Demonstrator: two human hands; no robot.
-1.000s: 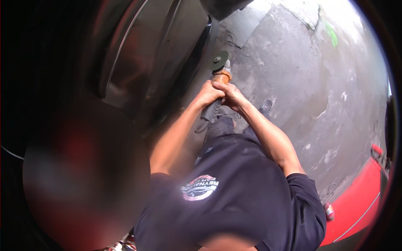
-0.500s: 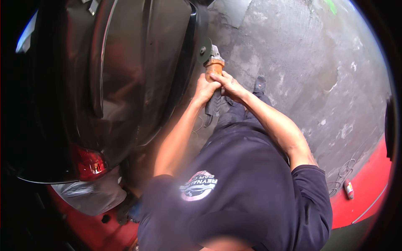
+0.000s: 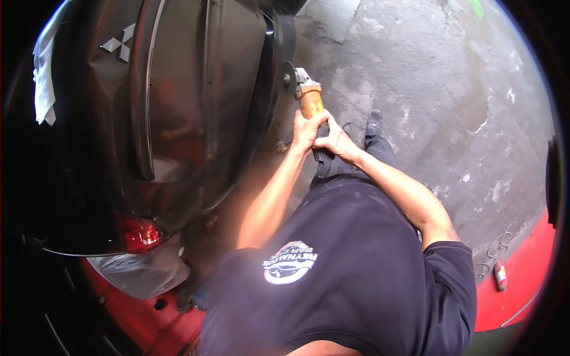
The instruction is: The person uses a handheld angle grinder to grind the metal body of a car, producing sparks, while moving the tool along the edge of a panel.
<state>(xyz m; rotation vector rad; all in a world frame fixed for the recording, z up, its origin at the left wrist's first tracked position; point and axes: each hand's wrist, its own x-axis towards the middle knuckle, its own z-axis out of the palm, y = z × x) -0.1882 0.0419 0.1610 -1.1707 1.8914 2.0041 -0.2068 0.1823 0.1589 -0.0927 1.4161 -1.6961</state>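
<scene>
An angle grinder (image 3: 311, 102) with an orange body and a grey metal head is held out in front of me, its head pointing away. Its dark flat disc (image 3: 289, 77) sits on the left side of the head, beside the car's dark bumper edge; I cannot tell if they touch. My left hand (image 3: 305, 132) is wrapped round the left of the grinder's body, thumb across the top. From the right, my right hand (image 3: 337, 140) grips the dark rear part. Both hands cover much of the handle.
A dark car's rear (image 3: 178, 107) fills the left, with a red tail light (image 3: 142, 234). Below it hangs a clear plastic sheet (image 3: 145, 270). A coiled cable (image 3: 491, 255) and a small red-and-white bottle (image 3: 500, 276) lie at the right. My shoe (image 3: 374, 123) stands on the grey floor.
Both hands have shifted back along the grinder, showing more of its orange body. In view, the disc turned more edge-on, and the car's badge came into sight.
</scene>
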